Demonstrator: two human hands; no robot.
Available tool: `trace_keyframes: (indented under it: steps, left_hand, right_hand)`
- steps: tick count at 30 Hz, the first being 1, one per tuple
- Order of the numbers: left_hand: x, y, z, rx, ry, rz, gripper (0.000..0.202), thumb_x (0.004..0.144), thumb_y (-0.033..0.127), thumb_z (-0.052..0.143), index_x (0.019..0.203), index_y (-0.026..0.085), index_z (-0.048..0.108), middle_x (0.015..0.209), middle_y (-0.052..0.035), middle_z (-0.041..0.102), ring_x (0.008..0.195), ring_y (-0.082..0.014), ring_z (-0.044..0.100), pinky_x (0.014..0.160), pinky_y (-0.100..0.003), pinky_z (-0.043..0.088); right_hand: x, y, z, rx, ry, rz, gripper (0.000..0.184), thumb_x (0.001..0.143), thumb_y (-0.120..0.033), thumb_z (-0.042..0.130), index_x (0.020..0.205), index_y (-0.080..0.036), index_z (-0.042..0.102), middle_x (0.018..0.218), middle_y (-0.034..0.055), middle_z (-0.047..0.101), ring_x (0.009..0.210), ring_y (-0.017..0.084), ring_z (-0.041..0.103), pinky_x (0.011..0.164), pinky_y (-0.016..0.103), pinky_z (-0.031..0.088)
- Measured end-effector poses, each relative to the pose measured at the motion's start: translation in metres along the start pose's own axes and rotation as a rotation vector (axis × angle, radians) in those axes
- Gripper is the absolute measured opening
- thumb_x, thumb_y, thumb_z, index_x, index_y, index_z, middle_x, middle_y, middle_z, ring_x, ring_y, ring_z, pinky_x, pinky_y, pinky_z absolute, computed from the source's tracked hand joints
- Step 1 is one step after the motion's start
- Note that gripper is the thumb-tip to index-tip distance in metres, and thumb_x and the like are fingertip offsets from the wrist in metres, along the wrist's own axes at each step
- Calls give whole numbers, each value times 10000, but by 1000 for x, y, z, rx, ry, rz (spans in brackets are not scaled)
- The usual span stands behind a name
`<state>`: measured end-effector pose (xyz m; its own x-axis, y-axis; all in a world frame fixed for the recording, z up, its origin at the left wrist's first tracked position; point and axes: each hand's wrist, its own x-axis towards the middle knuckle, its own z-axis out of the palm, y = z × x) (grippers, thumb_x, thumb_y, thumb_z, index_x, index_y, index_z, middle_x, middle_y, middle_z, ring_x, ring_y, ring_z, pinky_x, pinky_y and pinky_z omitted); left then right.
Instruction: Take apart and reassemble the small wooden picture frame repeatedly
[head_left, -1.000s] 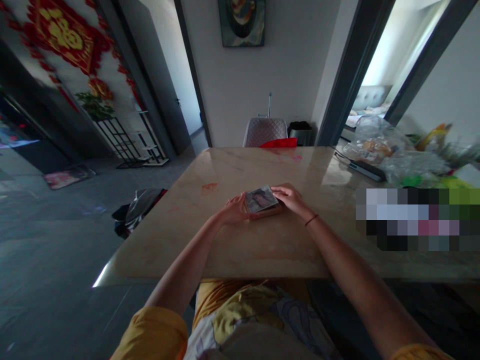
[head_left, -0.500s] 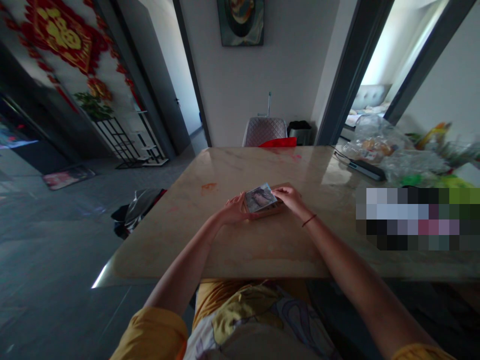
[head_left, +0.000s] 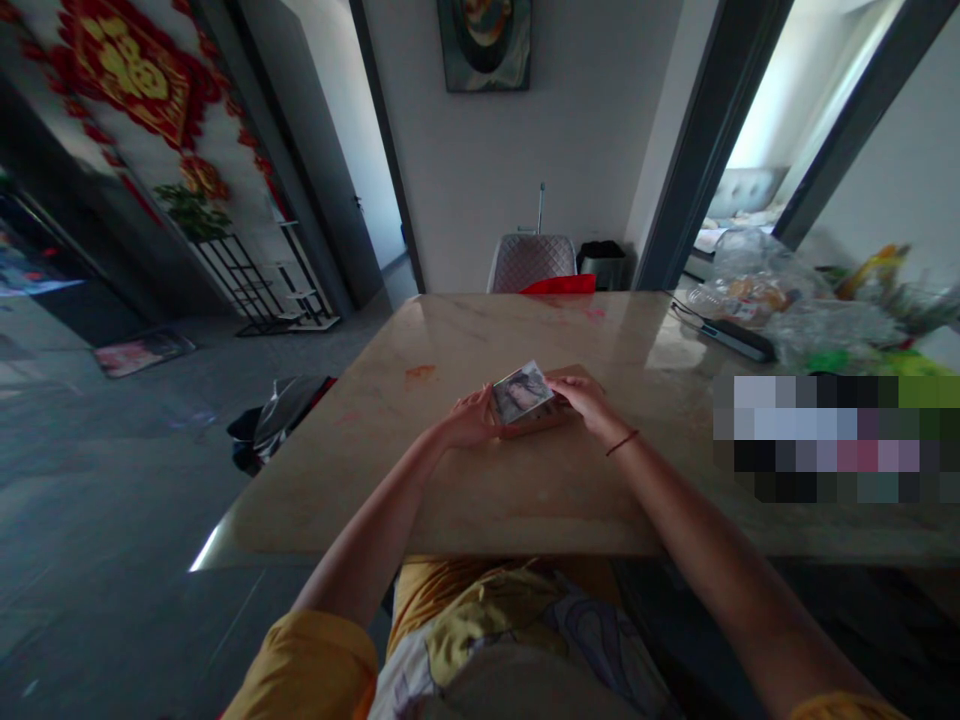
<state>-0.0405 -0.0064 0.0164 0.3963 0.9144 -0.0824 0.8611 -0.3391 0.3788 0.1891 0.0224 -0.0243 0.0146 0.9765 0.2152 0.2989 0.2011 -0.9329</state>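
Note:
A small rectangular picture card (head_left: 523, 393), grey with a pale edge, lies at a slant above a shallow brown box (head_left: 536, 424) on the marble-look table (head_left: 480, 500). At the left edge of card and box, my left hand (head_left: 472, 418) is closed, its thumb towards me. My right hand (head_left: 579, 394) pinches the card's right edge over the box and wears a thin dark red band at the wrist. The hands hide both ends of the card, and I cannot tell whether more cards lie beneath it.
To the right are a dark power strip (head_left: 739, 340) with a cable, clear plastic bags (head_left: 757, 285) and a blurred-out patch. An orange stain (head_left: 420, 374) marks the tabletop. Beyond the far edge stand a quilted chair (head_left: 534, 262) with red cloth and a bin (head_left: 602, 268).
The card has tilted slightly, its far right corner turning up and left. My right hand has shifted a little along its edge; the left hand stays in place.

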Motion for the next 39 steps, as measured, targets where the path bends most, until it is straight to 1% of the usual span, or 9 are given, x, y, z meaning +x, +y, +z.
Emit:
trace_keyframes:
  steps: [3,6,12,17,20,24,30,35,39]
  left_hand:
    - [0,0,0,-5,-7,-4,1122,639,751,522,1464,118,100,1510,-210,222,1385,-326,232,1108,-403,202]
    - [-1,2,-1,0,-16,-19,1118,640,734,533,1463,113,100,1514,-210,207,1392,-319,216,1109,-393,195]
    - [-3,6,-3,-4,-16,-43,1100,621,741,537,1460,161,126,1517,-187,218,1392,-326,214,1104,-412,203]
    - [-4,6,-3,-6,-13,-38,1116,613,761,526,1464,164,118,1513,-192,227,1390,-329,220,1106,-416,196]
    - [-4,6,-3,-2,-15,-42,1127,610,770,518,1466,156,116,1512,-194,228,1388,-329,225,1107,-403,196]
    - [-3,5,0,2,-12,-44,1135,608,779,515,1466,155,111,1514,-193,222,1385,-340,226,1099,-421,209]
    - [-2,2,2,1,-4,-41,1110,615,777,516,1469,203,97,1524,-165,213,1390,-335,216,1103,-416,199]
    - [-4,4,1,-8,3,-38,1101,627,769,507,1468,177,114,1516,-179,228,1386,-336,226,1096,-417,209]
    - [-3,4,1,1,-7,-48,1128,619,781,491,1471,150,107,1521,-177,214,1389,-328,220,1103,-394,204]
  right_hand:
    - [-1,-2,-1,189,-9,126,350,630,-450,694,825,-161,723,892,83,732,791,174,672,700,284,513]
    - [-1,-2,0,202,7,135,296,622,-362,716,836,-158,720,891,86,734,795,170,676,738,293,516]
    - [-3,0,0,-62,42,-23,199,689,-285,664,834,-158,713,852,93,738,754,189,688,728,325,533]
    - [-12,-14,-4,-334,47,-188,170,790,-289,576,811,-194,716,850,85,738,807,213,692,747,332,527]
    - [-16,-22,-9,-408,-4,-230,183,823,-280,546,837,-199,710,867,83,735,820,208,690,746,316,519]
    - [-13,-20,-15,-393,-103,-257,166,822,-258,549,861,-188,694,886,82,729,835,196,686,748,299,511]
    - [-6,-7,-15,-291,-72,-153,170,762,-308,606,747,-172,707,771,69,732,716,178,679,679,279,506]
    - [-4,-5,-14,-202,-18,-15,157,695,-329,653,683,-188,721,683,48,723,626,168,655,586,260,488]
    - [-5,-10,-15,-108,-68,122,132,687,-304,672,706,-190,736,672,59,722,557,153,625,517,245,469]
